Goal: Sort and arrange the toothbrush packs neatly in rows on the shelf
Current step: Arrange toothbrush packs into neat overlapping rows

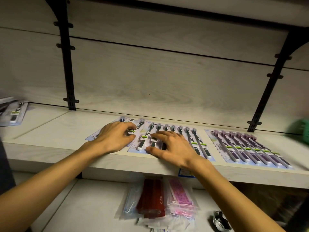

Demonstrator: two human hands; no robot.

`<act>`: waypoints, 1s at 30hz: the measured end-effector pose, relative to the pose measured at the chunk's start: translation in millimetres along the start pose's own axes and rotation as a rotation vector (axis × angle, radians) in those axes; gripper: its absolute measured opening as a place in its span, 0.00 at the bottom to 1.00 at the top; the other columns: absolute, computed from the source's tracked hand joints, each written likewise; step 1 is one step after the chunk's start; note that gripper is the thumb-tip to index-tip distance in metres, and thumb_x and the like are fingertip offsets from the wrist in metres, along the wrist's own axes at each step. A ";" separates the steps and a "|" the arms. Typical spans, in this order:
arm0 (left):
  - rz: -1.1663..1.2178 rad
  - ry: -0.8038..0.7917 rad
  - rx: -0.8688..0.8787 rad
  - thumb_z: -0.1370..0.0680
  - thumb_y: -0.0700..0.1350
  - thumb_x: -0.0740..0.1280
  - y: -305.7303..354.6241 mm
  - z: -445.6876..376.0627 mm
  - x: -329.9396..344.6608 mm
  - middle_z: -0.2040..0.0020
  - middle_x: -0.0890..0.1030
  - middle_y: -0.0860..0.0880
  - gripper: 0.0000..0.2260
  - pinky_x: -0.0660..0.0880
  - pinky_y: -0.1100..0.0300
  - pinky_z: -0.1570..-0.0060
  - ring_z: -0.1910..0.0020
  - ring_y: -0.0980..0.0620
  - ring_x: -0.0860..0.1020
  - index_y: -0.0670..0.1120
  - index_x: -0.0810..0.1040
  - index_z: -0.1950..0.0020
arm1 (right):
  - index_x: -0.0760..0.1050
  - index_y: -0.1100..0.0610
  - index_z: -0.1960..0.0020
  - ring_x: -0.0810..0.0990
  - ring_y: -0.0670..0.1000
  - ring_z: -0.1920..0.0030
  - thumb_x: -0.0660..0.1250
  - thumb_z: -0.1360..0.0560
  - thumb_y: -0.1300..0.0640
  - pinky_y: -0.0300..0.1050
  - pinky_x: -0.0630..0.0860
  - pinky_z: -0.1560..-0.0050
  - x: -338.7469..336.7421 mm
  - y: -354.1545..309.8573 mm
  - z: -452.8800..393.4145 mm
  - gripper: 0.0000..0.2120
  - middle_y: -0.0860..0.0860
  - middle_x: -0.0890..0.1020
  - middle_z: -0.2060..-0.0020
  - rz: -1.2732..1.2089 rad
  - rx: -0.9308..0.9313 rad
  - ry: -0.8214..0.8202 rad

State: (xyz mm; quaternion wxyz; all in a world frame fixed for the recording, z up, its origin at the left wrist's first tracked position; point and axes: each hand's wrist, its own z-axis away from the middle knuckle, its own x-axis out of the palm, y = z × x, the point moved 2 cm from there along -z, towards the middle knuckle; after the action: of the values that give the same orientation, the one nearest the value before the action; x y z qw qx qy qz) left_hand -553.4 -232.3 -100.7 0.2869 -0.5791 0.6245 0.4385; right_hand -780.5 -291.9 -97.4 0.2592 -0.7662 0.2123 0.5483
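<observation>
A row of overlapping dark-handled toothbrush packs [197, 143] lies on the pale wooden shelf [58, 131]. My left hand [115, 137] rests on the leftmost packs, its fingertips curled down onto one pack [133, 130]. My right hand [170, 148] lies spread over the middle of the row, fingers pressing on the packs and thumb at their front edge. To the right, a second row of purple-handled toothbrush packs [247, 148] lies fanned and untouched. One more dark pack [15, 114] lies apart at the far left of the shelf.
Black shelf brackets [69, 81] [267, 91] run up the back panel. A green object [301, 131] sits at the right edge. On the lower shelf lie bagged face masks and a red pack [153, 201], plus a small dark shiny item [219, 220].
</observation>
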 end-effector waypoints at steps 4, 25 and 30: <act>0.033 0.067 -0.042 0.21 0.55 0.67 -1.5 -0.5 -4.1 0.39 0.82 0.53 0.19 0.74 0.57 0.51 0.42 0.49 0.79 0.56 0.75 0.31 | 0.66 0.44 0.25 0.63 0.52 0.24 0.57 0.26 0.29 0.56 0.59 0.25 -0.1 1.1 0.1 0.34 0.47 0.68 0.24 -0.008 0.013 0.013; -0.019 0.130 -0.068 0.23 0.59 0.66 -2.3 14.5 -21.5 0.40 0.82 0.55 0.15 0.72 0.55 0.50 0.42 0.49 0.79 0.55 0.82 0.40 | 0.71 0.47 0.27 0.68 0.50 0.27 0.60 0.24 0.32 0.54 0.63 0.27 -7.1 -1.0 1.4 0.31 0.46 0.72 0.27 -0.019 -0.035 0.080; -0.108 -0.070 -0.142 0.23 0.66 0.64 -31.1 20.2 -30.4 0.31 0.75 0.52 0.23 0.71 0.52 0.43 0.34 0.48 0.73 0.53 0.78 0.35 | 0.70 0.49 0.27 0.66 0.50 0.27 0.59 0.23 0.33 0.53 0.59 0.25 -8.7 -13.8 -0.1 0.30 0.47 0.71 0.27 0.066 -0.116 0.140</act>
State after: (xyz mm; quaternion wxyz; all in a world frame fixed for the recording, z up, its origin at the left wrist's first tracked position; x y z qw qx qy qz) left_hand -521.1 -198.4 -90.2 0.2899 -0.6151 0.5492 0.4857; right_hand -774.7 -281.0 -86.9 0.1809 -0.8091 0.2230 0.5128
